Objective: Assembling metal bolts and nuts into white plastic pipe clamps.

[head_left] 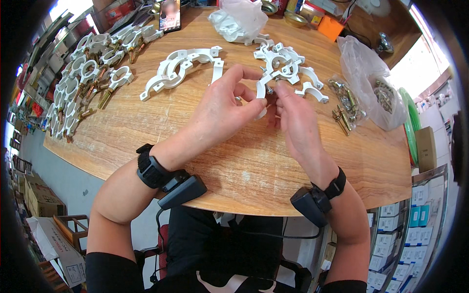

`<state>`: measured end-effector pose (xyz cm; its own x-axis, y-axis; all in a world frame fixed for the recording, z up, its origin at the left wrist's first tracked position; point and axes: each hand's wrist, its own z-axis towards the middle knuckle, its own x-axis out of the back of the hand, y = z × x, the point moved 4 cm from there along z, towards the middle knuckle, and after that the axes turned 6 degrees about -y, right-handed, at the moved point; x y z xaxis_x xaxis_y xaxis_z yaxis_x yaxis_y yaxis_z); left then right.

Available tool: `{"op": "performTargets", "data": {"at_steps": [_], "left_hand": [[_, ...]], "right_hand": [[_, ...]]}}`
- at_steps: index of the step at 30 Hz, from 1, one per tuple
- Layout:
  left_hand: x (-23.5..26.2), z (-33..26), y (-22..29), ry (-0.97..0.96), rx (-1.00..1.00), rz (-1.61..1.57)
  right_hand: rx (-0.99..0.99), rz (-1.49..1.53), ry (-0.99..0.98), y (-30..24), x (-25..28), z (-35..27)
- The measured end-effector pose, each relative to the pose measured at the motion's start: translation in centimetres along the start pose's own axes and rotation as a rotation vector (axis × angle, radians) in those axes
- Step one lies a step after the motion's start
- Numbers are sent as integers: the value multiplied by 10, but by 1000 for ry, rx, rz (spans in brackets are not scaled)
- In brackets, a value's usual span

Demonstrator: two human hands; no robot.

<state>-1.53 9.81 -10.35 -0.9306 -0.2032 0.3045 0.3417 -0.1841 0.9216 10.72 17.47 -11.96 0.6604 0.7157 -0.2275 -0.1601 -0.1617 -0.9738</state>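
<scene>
My left hand (224,100) pinches a white pipe clamp (261,91) between thumb and fingers, above the middle of the wooden table (234,161). Close beside it, my right hand (297,111) has its thumb and fingers pressed together at the clamp's ear. A small metal screw (270,90) shows there; whatever sits between the right fingertips is hidden. Just beyond the hands lies a pile of white clamp pieces (281,61). Larger white clamp halves (178,68) rest to the left of it.
Many white clamps with brass-coloured anchor bolts (88,73) cover the left side. Loose anchor bolts (341,119), a small bag of hardware (346,95) and a larger plastic bag (364,68) lie at right. A phone (169,17) and crumpled white bag (238,19) stand at the back.
</scene>
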Motion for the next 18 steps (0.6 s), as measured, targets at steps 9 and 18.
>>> {"op": "performTargets", "data": {"at_steps": [9, 18], "left_hand": [[0, 1, 1, 66, -5, -53], [0, 1, 0, 84, -20, -57]], "right_hand": [[33, -18, 5, -1, -1, -1], [56, -56, 35, 0, -1, -1]]}}
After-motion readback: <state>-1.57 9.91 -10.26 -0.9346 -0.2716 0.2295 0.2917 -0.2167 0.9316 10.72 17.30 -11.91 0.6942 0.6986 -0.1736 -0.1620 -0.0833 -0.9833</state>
